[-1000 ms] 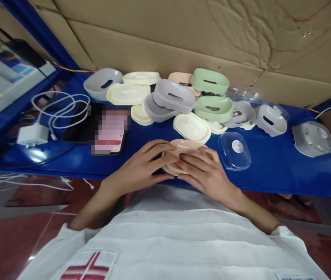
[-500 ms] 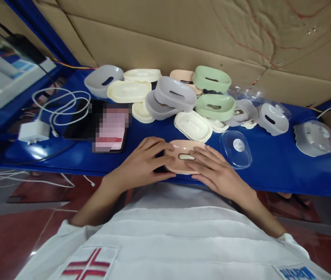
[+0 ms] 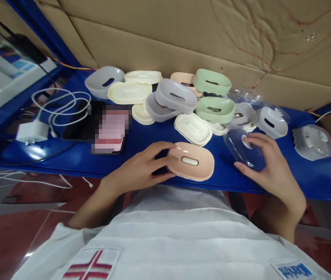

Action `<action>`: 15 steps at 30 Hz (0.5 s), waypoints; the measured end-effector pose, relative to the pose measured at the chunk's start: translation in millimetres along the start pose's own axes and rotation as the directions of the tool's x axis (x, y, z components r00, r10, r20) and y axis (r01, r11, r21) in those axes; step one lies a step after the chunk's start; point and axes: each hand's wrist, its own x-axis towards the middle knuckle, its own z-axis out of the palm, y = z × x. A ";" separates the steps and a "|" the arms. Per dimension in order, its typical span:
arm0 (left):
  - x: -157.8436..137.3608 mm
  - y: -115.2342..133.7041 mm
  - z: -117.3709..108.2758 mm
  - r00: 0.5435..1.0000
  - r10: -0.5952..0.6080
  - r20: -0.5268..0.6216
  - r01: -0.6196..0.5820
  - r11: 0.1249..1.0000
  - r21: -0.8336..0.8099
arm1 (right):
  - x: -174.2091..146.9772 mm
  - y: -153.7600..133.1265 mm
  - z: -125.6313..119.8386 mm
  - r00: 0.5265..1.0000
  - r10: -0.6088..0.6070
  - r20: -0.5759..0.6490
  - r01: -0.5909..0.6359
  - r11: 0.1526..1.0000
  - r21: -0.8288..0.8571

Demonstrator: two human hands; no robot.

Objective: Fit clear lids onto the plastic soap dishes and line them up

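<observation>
A peach soap dish (image 3: 193,161) with a slot in its top lies at the near edge of the blue shelf (image 3: 142,144). My left hand (image 3: 142,167) grips its left end with thumb and fingers. To the right, my right hand (image 3: 266,165) closes on a clear plastic lid (image 3: 242,149) that is tilted up off the shelf. A cream inner tray (image 3: 193,128) lies just behind the peach dish.
Several grey, cream, green and peach soap dish parts (image 3: 177,97) are piled at the back against cardboard. A phone (image 3: 107,128) lies left of my hands, with a white charger and cable (image 3: 37,124) further left. A lidded grey dish (image 3: 314,142) sits far right.
My right hand left the peach dish and moved right onto the clear lid, tilting it up. My left hand stayed on the dish, which now shows its slotted top.
</observation>
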 end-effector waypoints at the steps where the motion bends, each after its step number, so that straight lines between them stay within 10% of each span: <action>1: -1.3 0.0 0.7 1.000 -0.022 0.001 0.022 1.000 -0.021 | 3.7 -8.2 2.6 0.999 -0.051 -0.002 0.051 0.997 0.050; 7: -4.4 -0.1 2.6 0.995 -0.101 -0.026 0.096 0.985 -0.143 | 22.0 -48.1 46.6 0.884 -0.461 0.077 0.416 0.852 0.319; 15: -3.9 -2.4 2.8 0.995 -0.098 0.002 0.098 0.987 -0.131 | 18.7 -59.0 67.5 0.857 -0.504 0.108 0.470 0.850 0.237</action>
